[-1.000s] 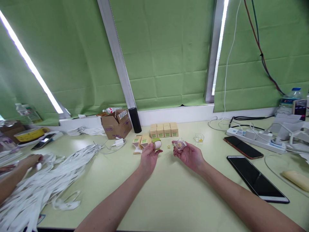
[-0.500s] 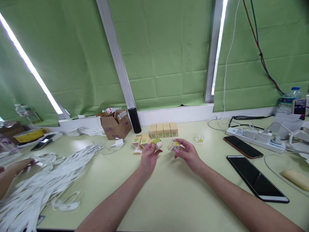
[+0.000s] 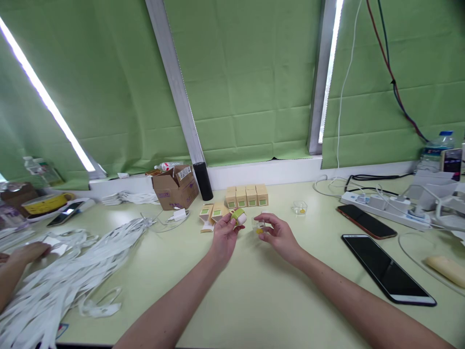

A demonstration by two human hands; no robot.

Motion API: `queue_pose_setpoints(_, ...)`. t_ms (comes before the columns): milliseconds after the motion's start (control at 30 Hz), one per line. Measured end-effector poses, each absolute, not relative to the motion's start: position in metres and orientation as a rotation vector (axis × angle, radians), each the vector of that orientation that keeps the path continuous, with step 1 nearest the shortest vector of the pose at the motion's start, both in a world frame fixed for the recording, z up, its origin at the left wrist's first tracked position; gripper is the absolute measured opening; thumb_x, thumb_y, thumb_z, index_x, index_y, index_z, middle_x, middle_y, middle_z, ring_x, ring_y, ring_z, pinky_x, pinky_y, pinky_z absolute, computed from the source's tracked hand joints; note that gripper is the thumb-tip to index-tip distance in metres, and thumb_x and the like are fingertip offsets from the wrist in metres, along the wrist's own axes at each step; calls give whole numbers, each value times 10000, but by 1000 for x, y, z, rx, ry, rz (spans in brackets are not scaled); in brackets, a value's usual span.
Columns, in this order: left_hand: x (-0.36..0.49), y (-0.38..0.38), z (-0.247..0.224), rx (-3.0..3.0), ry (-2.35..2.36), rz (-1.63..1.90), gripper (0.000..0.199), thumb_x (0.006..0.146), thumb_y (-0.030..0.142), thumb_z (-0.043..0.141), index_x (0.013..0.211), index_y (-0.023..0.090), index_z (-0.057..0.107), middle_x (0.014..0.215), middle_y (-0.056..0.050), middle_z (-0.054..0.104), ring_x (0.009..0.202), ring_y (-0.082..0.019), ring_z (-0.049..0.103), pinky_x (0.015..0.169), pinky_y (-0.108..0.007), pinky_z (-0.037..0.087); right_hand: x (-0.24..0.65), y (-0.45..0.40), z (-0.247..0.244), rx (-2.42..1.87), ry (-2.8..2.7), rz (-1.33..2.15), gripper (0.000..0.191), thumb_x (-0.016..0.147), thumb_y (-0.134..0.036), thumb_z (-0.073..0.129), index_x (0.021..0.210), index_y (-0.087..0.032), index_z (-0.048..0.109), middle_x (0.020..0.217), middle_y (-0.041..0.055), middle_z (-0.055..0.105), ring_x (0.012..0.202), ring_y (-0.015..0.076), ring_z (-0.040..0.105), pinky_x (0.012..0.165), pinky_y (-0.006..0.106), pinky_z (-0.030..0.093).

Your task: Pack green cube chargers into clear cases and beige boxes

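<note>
My left hand (image 3: 224,237) grips a small green and white rounded object (image 3: 239,217) between thumb and fingers; its exact kind is not clear. Just to the right, my right hand (image 3: 281,237) is closed on a small clear plastic box (image 3: 258,226) with a yellow spot at its bottom. The two held things are apart. Beyond my left hand lie two opened cardboard boxes (image 3: 217,211) with green labels. Behind them several closed small cardboard boxes (image 3: 246,196) stand in a row. Another clear plastic box (image 3: 299,208) with a yellow spot rests further right.
Another person's hand (image 3: 34,252) touches a pile of white straps (image 3: 76,266) at left. A brown carton (image 3: 175,188) and a black cylinder (image 3: 202,181) stand at the back. Two phones, a black one (image 3: 366,221) and a larger one (image 3: 387,266), lie right, near a power strip (image 3: 385,208).
My right hand has turned the clear box, so its yellow spot now sits lower. The green and white object has tilted slightly in my left hand. The other person's hand has shifted right.
</note>
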State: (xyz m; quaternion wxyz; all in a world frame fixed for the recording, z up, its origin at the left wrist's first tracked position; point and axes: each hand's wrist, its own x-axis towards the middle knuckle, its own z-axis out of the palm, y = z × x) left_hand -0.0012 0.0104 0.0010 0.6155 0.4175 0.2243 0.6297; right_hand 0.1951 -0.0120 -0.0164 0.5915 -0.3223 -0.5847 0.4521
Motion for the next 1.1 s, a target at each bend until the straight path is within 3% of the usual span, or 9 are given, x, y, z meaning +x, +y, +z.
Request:
queue_pose_setpoints(200,-2,10,0,987,515,1437,432,720,268,920,1106,163,755,1163,-85,723,948,-174,665,778,-288,534,197,-15,-12,-814,-1329,1104,637,646,-192,810,1256,-308,666,1153,51,637,1126,245,556,849,369,540)
queue_pose_setpoints(533,-2,9,-1,1046,527,1422,503,734,277,916,1190,173,730,1198,-101,712,986,-183,663,807,-283,511,197,-10,-21,-710,-1216,1471,663,634,-254,918,1235,-274,640,1075,35,646,934,203,656,825,363,529)
queue_pose_setpoints(833,0,7,-2,1089,530,1377,540,712,279,925,1200,167,724,1262,-130,711,1139,-244,660,1003,-354,460,194,-14,-18,-647,-1236,1556,613,690,-354,940,1187,-241,600,1024,49,707,869,204,683,721,340,530)
queue_pose_setpoints(1100,2,3,-1,1119,530,1322,530,721,273,916,1204,160,727,1225,-139,731,1071,-242,684,948,-339,485,192,-16,-18,-585,-1225,1598,579,710,-360,937,1171,-253,602,989,37,733,803,185,677,723,339,523)
